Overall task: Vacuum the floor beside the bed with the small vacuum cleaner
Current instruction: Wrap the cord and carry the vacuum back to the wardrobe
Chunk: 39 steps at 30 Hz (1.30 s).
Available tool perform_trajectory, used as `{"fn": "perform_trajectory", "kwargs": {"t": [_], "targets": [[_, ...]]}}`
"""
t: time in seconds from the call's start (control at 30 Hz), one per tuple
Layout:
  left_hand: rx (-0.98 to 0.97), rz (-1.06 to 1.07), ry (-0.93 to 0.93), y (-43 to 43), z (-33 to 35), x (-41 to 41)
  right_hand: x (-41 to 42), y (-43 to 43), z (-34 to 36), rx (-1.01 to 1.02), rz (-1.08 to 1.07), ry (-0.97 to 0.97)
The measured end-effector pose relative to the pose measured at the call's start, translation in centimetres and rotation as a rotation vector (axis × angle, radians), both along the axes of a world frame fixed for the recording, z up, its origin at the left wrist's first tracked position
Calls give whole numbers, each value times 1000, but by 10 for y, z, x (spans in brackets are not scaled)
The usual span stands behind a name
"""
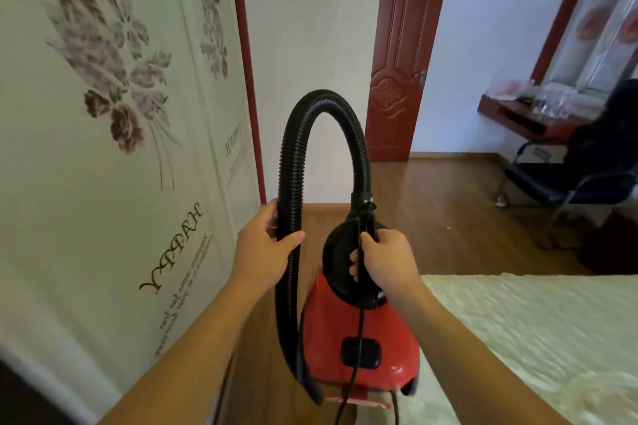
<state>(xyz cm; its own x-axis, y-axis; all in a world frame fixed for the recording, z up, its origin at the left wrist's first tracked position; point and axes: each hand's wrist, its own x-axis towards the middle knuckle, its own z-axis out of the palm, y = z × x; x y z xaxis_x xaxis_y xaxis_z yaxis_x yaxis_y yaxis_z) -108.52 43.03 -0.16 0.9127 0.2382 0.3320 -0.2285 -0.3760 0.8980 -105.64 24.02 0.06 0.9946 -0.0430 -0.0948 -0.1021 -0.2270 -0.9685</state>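
Both hands are full: my left hand (266,247) curls round the hose (293,155), my right hand (385,260) grips the handle of the vacuum cleaner (328,331), carried above the floor (431,203) beside the bed (518,338); its dangling cord (361,321) could snag or trip me

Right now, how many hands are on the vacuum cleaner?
2: the left hand grips the black hose; the right hand grips the top of the red vacuum cleaner. No others visible.

One head-worn wide-angle camera looks forward and down across the floor (448,190)
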Motion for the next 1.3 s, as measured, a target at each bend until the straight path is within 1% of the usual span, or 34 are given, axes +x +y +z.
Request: {"fn": "perform_trajectory", "kwargs": {"t": [0.13, 0.27, 0.47, 0.73, 0.97, 1.1, 1.3], "targets": [[-30, 26, -11, -6, 6, 66, 73, -7, 13, 7, 25, -23], [-16, 36, -1, -1, 8, 128, 140, -7, 20, -18, 17, -49], [-45, 7, -9, 15, -4, 224, 228, 5, 11, -49, 16, -18], [-75, -83, 9, 61, -21, 390, 374, 48, -8, -53, -69, 43], [-68, -120, 17, 87, -6, 514, 488, 72, 5, -93, -148, 6], [-53, -130, 18, 96, -9, 582, 557, 81, 8, -84, -154, 3], [-27, -93, 27, 103, -26, 693, 678, 83, -17, 14, -110, 41]]}}
